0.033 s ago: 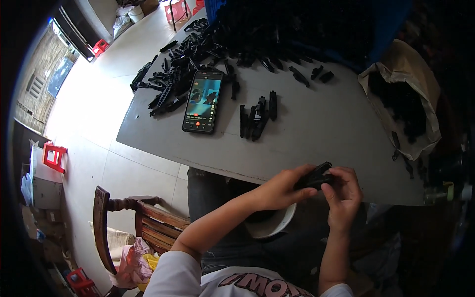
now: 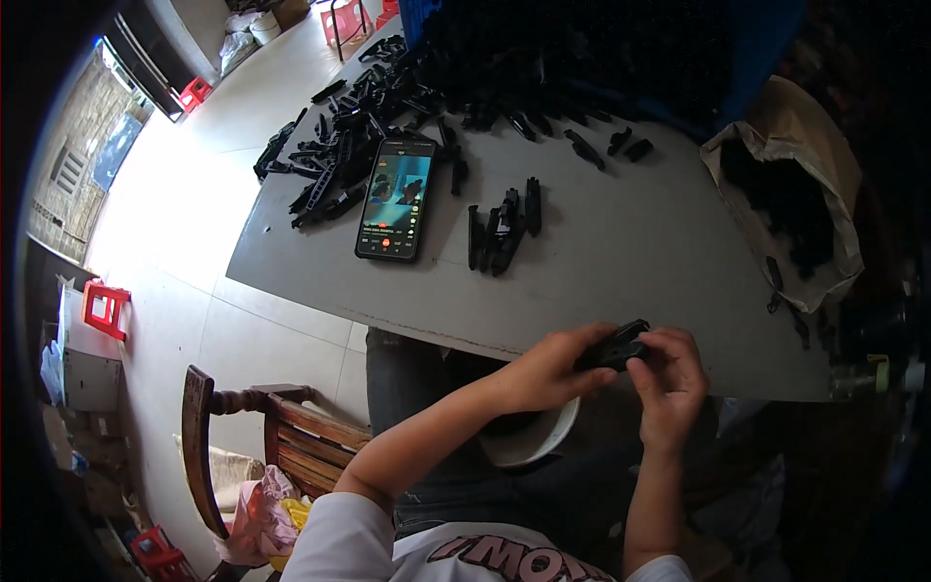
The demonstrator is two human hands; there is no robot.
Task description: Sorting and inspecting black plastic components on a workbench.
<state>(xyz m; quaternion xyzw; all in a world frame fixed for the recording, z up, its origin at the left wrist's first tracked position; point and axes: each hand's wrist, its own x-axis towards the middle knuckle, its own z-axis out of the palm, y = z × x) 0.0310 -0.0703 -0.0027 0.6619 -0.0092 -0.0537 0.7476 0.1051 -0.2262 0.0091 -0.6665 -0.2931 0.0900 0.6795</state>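
Over the near edge of the grey table (image 2: 436, 301), my left hand (image 2: 553, 371) and my right hand (image 2: 672, 388) meet around black plastic parts (image 2: 618, 347). Fingers of both hands are closed on these pieces, partly covering them, so their exact kind does not show. Farther in lies a small group of similar elongated black pieces (image 2: 504, 233). A switched-on phone (image 2: 398, 201) rests to the left of that group.
A big heap of black parts (image 2: 339, 145) spreads over the far side, by a blue container (image 2: 756, 48). An open sack (image 2: 849, 194) with dark contents stands at right. Below the table edge is a white basin (image 2: 543, 451); a wooden chair (image 2: 310, 436) is at left.
My right fingers have shifted very slightly on the black parts. Otherwise the scene looks the same.
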